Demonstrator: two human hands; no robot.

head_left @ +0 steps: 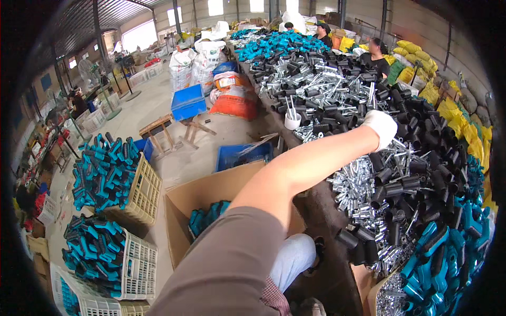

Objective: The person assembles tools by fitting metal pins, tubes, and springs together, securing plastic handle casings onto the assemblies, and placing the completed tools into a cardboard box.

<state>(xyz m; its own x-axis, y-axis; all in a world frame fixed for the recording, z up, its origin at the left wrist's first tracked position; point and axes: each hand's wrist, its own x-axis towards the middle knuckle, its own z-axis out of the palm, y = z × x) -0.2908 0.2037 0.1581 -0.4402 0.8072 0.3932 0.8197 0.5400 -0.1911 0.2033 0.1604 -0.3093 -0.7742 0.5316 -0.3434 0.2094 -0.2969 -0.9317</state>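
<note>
My left hand (pixel 380 128), in a white glove, is stretched out across the long work table to the right. It is over a heap of black plastic sleeves (pixel 416 158) and shiny metal rods and sockets (pixel 353 197). The fingers point down and away, so I cannot see whether they grip anything. A small white cup (pixel 292 121) with metal rods standing in it is to the left of the hand. Teal-and-black tool housings (pixel 440 258) are piled at the near right end. My right hand does not show.
An open cardboard box (pixel 182 210) with teal housings stands by my legs. Left of it are plastic crates (pixel 139 268) heaped with housings, a wooden stool (pixel 158 126) and a blue bin (pixel 188 102). Across the table are people (pixel 377 63) and yellow sacks (pixel 414 50).
</note>
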